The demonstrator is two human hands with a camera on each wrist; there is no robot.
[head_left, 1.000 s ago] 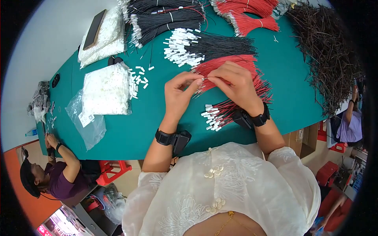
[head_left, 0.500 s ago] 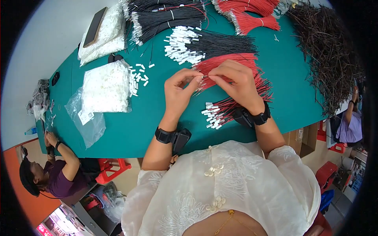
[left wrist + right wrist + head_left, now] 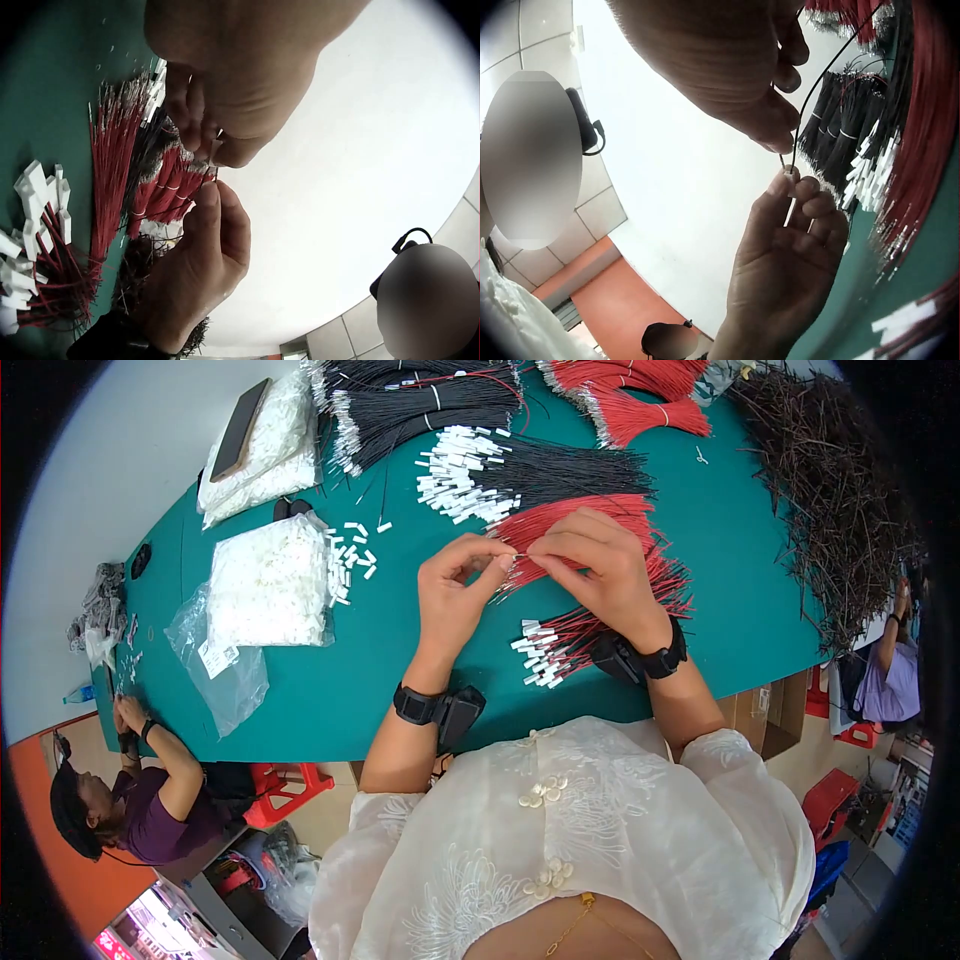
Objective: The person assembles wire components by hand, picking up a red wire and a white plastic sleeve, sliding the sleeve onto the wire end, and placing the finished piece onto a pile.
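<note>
In the head view, my left hand (image 3: 455, 585) and right hand (image 3: 600, 565) meet fingertip to fingertip above the red wires (image 3: 580, 520). Between thumb and forefinger my left hand pinches a small white connector housing (image 3: 216, 148), mostly covered by the fingers. My right hand grips a thin wire end close against that housing. A black wire (image 3: 817, 90) runs from the housing and curves up past the right hand in the right wrist view. Near the right wrist lies a bunch of red and black wires with white connectors (image 3: 540, 655).
Loose white housings (image 3: 350, 560) lie beside an opened bag of housings (image 3: 270, 585). Black wires with white connectors (image 3: 465, 475) spread behind my hands. Tied black bundles (image 3: 430, 415), tied red bundles (image 3: 650, 420) and a dark wire heap (image 3: 830, 500) stand farther out. Another person (image 3: 150, 800) sits at left.
The fingertips stay together at nearly the same spot, with the right hand shifting very slightly. The head view has tilted a little since the first frame.
</note>
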